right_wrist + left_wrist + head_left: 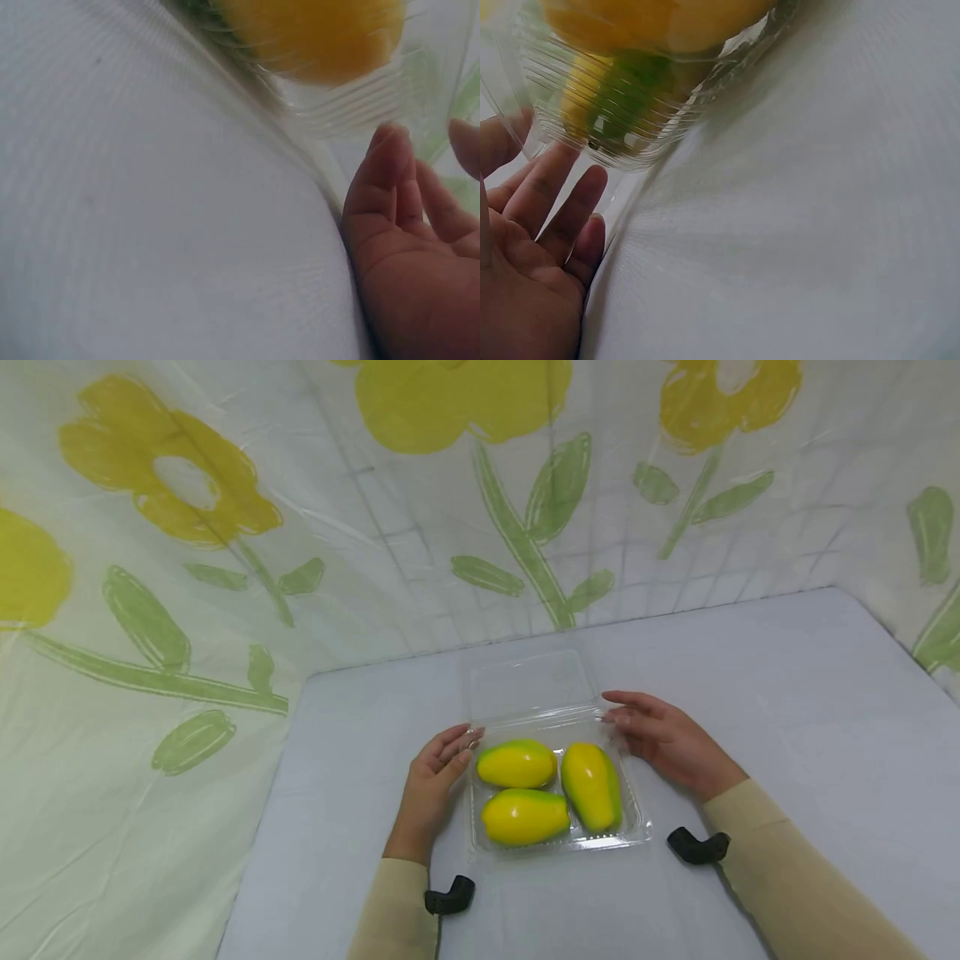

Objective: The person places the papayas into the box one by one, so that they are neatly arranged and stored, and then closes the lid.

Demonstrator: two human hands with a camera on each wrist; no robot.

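Observation:
A clear plastic clamshell box (637,835) lies on the table, its transparent lid (528,681) folded back behind it. Three yellow-green papayas are inside: one (517,764) at back left, one (525,817) at front left, and one (591,787) turned lengthwise on the right. My left hand (435,785) is at the box's back left corner, loosely extended fingertips touching the ribbed wall (641,157). At the opposite back corner is my right hand (671,739), fingers lightly bent near the hinge. In the right wrist view its fingertips (394,139) are just beside the wall; contact is unclear.
A white cloth covers the table (360,735), whose back edge meets a hanging curtain (397,527) with printed yellow flowers. Each sleeve has a black wrist mount, the left one (450,895) and the right one (697,846), close to the tabletop.

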